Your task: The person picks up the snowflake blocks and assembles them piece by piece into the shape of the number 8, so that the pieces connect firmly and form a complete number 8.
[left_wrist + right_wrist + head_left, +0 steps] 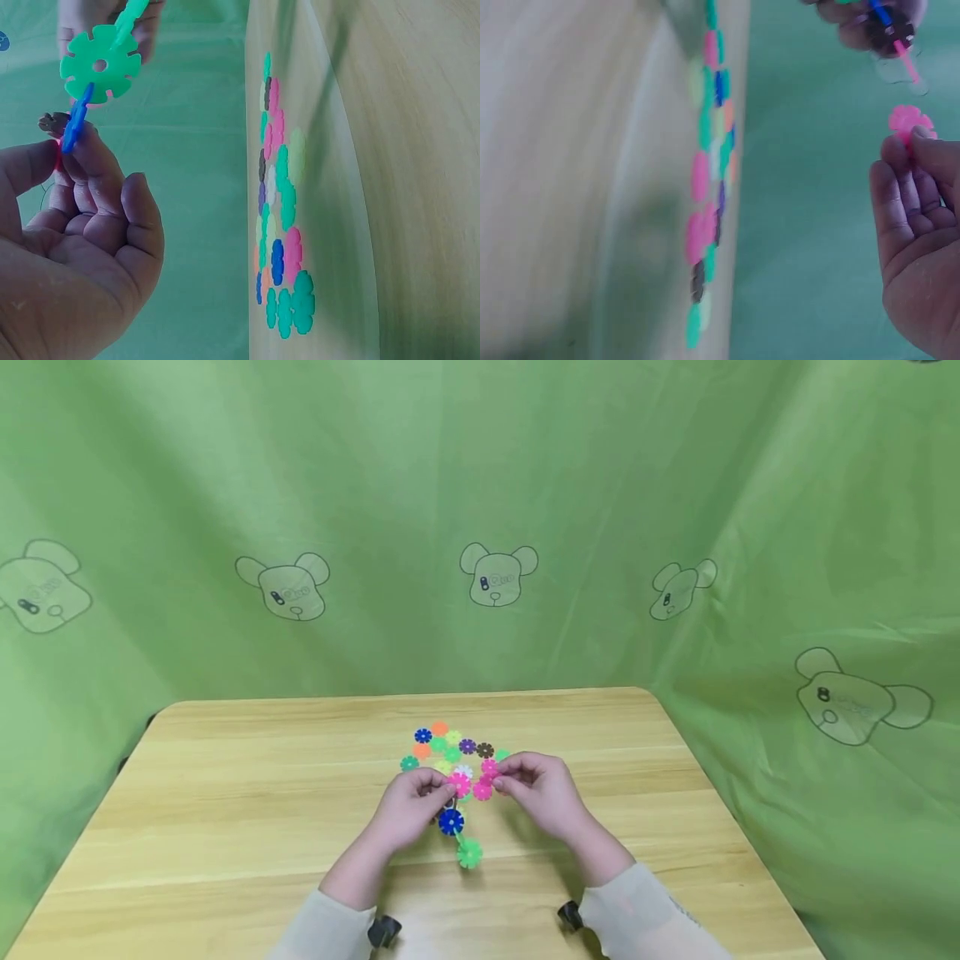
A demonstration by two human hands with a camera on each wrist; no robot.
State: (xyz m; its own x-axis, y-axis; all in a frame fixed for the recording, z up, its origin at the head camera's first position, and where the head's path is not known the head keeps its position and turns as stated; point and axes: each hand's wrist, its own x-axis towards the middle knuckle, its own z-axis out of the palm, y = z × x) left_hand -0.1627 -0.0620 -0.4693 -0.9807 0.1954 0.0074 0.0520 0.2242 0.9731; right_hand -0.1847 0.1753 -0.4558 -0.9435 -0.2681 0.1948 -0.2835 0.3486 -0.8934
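Pink disc [460, 784], left hand [407, 808] — face-on only in head view.

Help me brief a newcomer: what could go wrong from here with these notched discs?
The linked discs in the left hand could twist or come apart, as the green disc at their end sticks out unsupported. The pink disc in the right hand may slip, since it is only pinched near its edge. If dropped, it could get mixed up with the discs lying on the table, several of them pink too.
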